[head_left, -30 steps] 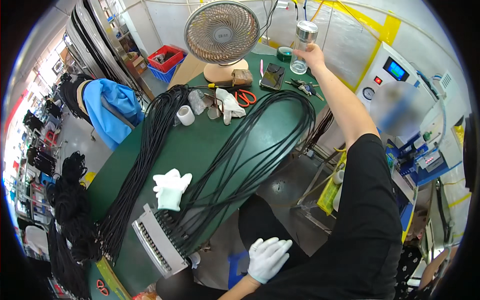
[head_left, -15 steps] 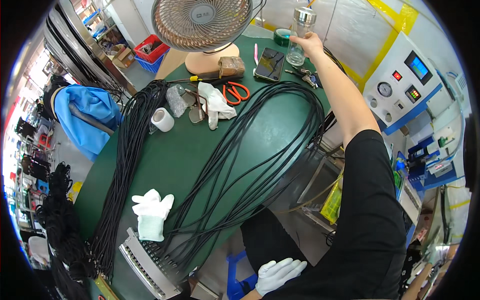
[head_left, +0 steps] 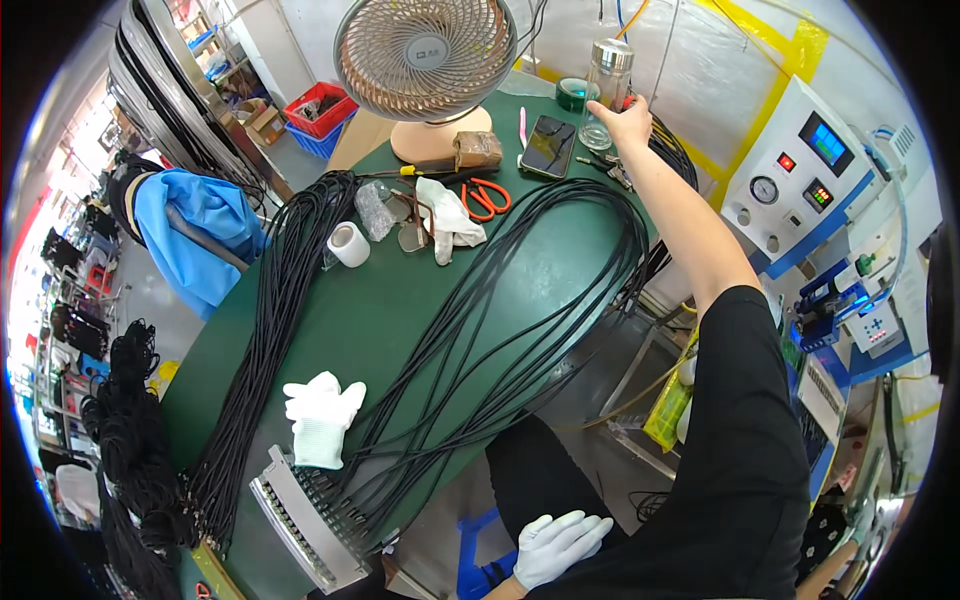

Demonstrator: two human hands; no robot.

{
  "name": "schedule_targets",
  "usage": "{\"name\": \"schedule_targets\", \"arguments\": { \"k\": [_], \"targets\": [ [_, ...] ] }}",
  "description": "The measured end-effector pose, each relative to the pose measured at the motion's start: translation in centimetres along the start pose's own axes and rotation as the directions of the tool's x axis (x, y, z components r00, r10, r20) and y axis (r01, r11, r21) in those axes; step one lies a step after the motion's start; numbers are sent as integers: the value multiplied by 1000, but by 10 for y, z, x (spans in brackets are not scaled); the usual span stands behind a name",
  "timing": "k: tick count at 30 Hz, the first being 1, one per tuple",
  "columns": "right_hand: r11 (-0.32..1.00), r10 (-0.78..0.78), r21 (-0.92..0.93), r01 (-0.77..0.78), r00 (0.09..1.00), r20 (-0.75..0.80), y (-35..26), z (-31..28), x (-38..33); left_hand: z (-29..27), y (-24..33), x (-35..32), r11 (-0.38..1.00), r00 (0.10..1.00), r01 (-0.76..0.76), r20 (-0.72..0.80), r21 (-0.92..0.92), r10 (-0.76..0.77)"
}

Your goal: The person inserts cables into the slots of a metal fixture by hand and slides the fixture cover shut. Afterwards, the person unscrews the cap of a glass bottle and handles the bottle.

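At the far right of the table stands an upright clear glass bottle with a silver lid. My bare right hand is just beside it, thumb and fingers apart, the thumb overlapping the glass in this view; whether it still touches is hard to tell. My left hand, in a white glove, lies open and flat on my thigh. A dark phone, a bunch of keys and a green tape roll are near the bottle. An empty white glove lies at the table's near side.
Long bundles of black cable and looped black cables cover much of the green table. A metal connector strip holds cable ends. Behind are a fan, orange-handled scissors and a white roll. A control box stands right.
My right hand has loosened from around the bottle and drawn slightly back toward me. The bottle stays in place. The whole view has shifted a little; my left hand rests as before.
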State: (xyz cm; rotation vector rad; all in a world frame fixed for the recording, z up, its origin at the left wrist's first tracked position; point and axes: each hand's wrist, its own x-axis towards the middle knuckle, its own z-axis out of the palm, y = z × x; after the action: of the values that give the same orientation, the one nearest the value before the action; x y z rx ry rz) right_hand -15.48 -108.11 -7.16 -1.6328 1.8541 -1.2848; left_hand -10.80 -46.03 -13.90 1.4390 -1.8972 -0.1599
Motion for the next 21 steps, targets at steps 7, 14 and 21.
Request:
{"name": "schedule_targets", "arguments": {
  "k": [7, 14, 21],
  "targets": [
    [983, -157, 87, 161, 986, -52, -32, -25, 45, 4, -1, -6, 1000, 999, -15, -31, -11, 15],
    [744, -609, 272, 610, 787, -99, -62, -73, -22, -10, -4, 1, 962, 997, 10, 77, -273, 12],
    [634, -758, 745, 207, 357, 546, -135, -216, -258, -101, 6, 25, 830, 827, 416, -226, -371, -515]
  ]
}}
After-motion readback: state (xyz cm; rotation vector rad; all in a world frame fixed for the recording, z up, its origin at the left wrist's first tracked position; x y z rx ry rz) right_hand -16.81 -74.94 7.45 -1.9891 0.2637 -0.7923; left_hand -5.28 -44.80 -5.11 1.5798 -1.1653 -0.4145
